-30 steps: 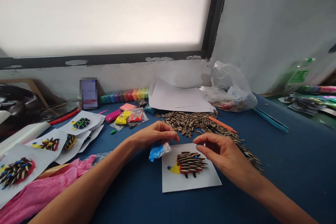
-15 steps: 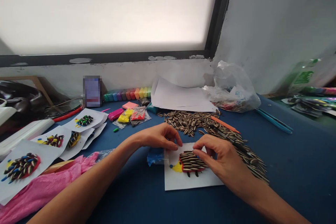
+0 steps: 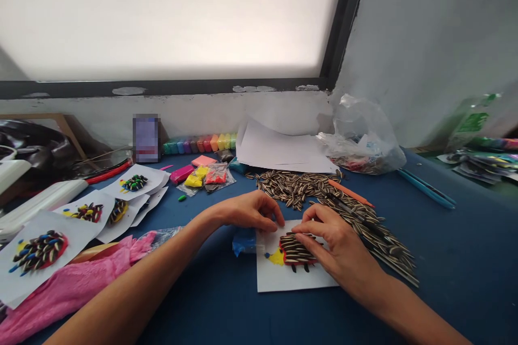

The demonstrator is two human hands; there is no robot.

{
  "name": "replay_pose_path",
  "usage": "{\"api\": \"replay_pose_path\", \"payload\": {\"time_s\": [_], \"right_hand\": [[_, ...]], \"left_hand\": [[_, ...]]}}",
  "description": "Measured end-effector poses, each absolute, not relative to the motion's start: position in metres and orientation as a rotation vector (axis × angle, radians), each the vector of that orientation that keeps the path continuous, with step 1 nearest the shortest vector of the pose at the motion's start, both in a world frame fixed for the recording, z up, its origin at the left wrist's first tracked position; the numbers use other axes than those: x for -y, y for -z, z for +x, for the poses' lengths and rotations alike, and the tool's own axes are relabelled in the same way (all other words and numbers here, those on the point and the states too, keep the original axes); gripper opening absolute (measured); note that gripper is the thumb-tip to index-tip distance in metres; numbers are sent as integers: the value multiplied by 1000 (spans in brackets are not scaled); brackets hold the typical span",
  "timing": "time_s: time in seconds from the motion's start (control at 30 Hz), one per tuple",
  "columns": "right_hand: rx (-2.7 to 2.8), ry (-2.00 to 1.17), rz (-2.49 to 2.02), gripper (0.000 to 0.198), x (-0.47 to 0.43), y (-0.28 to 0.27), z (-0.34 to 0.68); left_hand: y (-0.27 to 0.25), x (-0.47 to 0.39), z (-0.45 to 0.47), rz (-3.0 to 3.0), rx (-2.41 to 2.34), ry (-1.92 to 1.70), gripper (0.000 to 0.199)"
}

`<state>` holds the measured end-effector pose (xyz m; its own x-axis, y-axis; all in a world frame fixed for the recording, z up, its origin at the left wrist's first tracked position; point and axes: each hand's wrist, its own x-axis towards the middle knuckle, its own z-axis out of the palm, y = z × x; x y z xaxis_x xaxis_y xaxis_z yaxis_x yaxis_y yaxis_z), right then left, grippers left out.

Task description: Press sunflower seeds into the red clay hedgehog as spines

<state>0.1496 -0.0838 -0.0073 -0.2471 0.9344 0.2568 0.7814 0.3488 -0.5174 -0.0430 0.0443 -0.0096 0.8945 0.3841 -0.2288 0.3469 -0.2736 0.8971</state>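
While a bright white pane point(image 3: 170, 16) in a dark frame fills most of the far wall, a blue counter point(image 3: 453, 259) spreads out below. Across its middle, a heap of striped seeds point(image 3: 291, 186) trails toward the right. A pink cloth point(image 3: 76, 291) lies at lower left; beyond the seeds is a stack of white paper point(image 3: 279, 146), just beside a clear plastic bag point(image 3: 364, 135). Nearest the person, a white card point(image 3: 295, 281) lies flat. Above its upper left corner is the left hand point(image 3: 254, 213), fingers curled with a narrow gap to the thumb; I cannot tell whether they hold anything. The right hand point(image 3: 329, 237) comes in from the right, fingers and thumb close together over the top of a hedgehog point(image 3: 297, 253) on the card; their grip, too, is unclear. The partly covered hedgehog has a yellow face at left and a red-edged body of seed rows. At the card's left edge sits a blue packet point(image 3: 244, 242). Farther left lies one small green lump point(image 3: 182, 198).
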Motion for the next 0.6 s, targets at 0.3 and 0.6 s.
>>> {"api": "replay_pose_path", "payload": {"time_s": [0.3, 0.6], "right_hand": [[2117, -383, -1481, 23, 85, 7, 150], [2106, -392, -1492, 19, 85, 10, 152]], "left_hand": [[12, -45, -43, 1878, -550, -44, 22], [13, -45, -43, 1871, -544, -35, 22]]}}
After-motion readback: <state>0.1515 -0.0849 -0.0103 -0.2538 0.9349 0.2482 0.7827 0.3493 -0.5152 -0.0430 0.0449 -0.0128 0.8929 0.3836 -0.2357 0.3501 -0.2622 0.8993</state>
